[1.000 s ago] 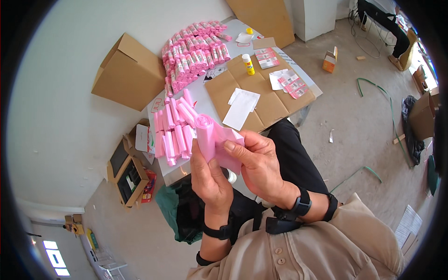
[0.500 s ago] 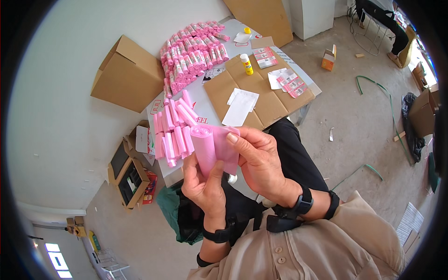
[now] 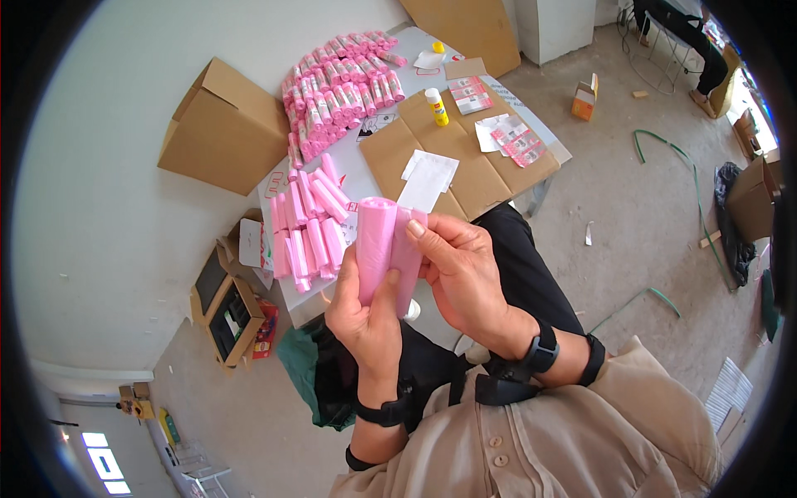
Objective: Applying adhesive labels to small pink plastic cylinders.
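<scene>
1. Table (image 3: 365, 170): stands just beyond both hands and carries all loose stock.
2. Cardboard box (image 3: 224, 129): closed, beyond and to the left of the hands, at the table's left edge.
3. Flattened cardboard sheet (image 3: 490, 170): lies on the table beyond the right hand; a white paper (image 3: 427, 178) rests on it.
4. Far pile of pink rolls (image 3: 340, 83): well beyond the hands, at the table's far end.
5. Near group of pink rolls (image 3: 307, 224): just beyond the left hand, laid side by side.
6. Right hand (image 3: 465, 274): closed on the pink roll's loose flap, thumb on top.
7. Left hand (image 3: 365, 319): wrapped around the lower part of the pink roll (image 3: 378, 245), which stands roughly upright between both hands.
8. Yellow bottle (image 3: 437, 108): upright, beyond the right hand; possibly glue, detail too small to confirm.
</scene>
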Action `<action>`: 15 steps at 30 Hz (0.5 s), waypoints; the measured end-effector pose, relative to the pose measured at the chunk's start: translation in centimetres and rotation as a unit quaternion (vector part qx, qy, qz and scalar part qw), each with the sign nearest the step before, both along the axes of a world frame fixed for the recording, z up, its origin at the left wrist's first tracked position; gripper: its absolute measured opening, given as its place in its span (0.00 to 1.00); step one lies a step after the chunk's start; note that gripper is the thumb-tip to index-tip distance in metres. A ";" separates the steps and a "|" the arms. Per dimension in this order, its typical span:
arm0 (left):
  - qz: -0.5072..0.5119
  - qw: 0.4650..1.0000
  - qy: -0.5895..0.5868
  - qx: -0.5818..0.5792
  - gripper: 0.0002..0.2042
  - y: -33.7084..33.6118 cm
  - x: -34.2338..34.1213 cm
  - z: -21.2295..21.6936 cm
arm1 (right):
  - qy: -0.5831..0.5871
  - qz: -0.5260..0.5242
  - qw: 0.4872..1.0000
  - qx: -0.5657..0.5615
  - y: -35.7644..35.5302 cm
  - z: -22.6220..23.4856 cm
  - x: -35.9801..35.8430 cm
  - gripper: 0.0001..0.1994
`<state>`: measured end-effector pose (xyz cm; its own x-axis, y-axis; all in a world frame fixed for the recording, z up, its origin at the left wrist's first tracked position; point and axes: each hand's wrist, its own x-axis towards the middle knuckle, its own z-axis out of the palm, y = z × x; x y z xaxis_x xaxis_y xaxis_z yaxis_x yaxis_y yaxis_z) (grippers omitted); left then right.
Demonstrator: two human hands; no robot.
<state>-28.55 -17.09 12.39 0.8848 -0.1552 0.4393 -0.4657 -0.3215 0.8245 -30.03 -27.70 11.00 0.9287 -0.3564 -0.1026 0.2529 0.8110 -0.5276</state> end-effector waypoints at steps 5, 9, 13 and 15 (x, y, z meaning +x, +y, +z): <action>-0.033 0.995 -0.010 0.097 0.21 0.4 1.2 -0.2 | 0.029 -0.023 0.992 -0.120 -0.6 0.0 0.8 0.09; -0.032 0.976 -0.083 0.201 0.21 0.4 1.9 -0.9 | 0.076 -0.042 0.970 -0.227 -1.5 -2.4 2.5 0.11; -0.132 0.981 0.103 0.101 0.19 1.5 2.2 -0.1 | 0.067 0.018 0.986 -0.153 -2.3 -2.5 2.6 0.10; -0.154 0.937 0.313 -0.004 0.18 2.2 2.6 0.3 | 0.091 0.043 0.985 -0.137 -2.5 -2.6 2.4 0.10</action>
